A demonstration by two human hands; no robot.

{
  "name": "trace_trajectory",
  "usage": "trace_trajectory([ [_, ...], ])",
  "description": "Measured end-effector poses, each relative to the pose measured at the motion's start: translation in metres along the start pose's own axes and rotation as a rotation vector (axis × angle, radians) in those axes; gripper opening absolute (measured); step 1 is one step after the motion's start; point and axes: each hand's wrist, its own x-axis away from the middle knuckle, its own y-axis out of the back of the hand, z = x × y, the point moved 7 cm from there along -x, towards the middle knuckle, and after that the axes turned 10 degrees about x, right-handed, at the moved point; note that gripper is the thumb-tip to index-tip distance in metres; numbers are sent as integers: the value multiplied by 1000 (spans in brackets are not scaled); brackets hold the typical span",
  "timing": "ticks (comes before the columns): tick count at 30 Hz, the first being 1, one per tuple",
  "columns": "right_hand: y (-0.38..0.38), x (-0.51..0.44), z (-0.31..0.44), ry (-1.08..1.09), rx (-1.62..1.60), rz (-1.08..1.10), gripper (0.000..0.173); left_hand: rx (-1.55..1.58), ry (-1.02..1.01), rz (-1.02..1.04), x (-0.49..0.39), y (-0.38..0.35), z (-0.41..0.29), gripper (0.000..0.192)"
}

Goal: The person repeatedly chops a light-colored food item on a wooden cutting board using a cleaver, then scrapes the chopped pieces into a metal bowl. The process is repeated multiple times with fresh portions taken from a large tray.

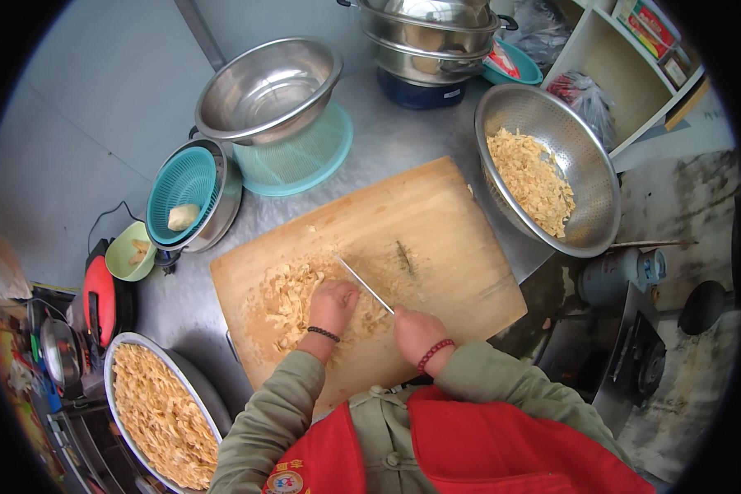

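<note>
My right hand (418, 333) is closed around the handle of a kitchen knife (365, 284), seen nearly edge-on, its blade slanting up and left over a wooden cutting board (463, 228). Just left of the blade, my left hand (333, 305) rests with curled fingers beside a heap of pale yellow strips of food (293, 299). What lies beneath its fingers is hidden. Crumbs and small shreds are scattered around both hands. A thin dark mark or sliver (404, 256) shows on the board right of the knife tip.
A perforated steel colander (593, 167) with chopped yellow pieces stands at the right. At lower left sits a metal basin (213, 395) full of similar strips. Behind the board are a steel bowl (265, 92) on an upturned teal basket (302, 160), and a steamer (432, 37).
</note>
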Motion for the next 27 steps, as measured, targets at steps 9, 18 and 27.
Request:
trace_trajectory([
  [9, -3, -10, -25, -141, -159, -123, 16, -11, -98, -9, 1, 9, -14, 8],
  [18, 6, 27, -28, -52, -133, -168, 12, -24, 32, -48, 7, 17, -5, 11],
  [27, -2, 22, -6, -14, -37, -28, 13, 5, 49, -30, 8, 11, 6, 7],
])
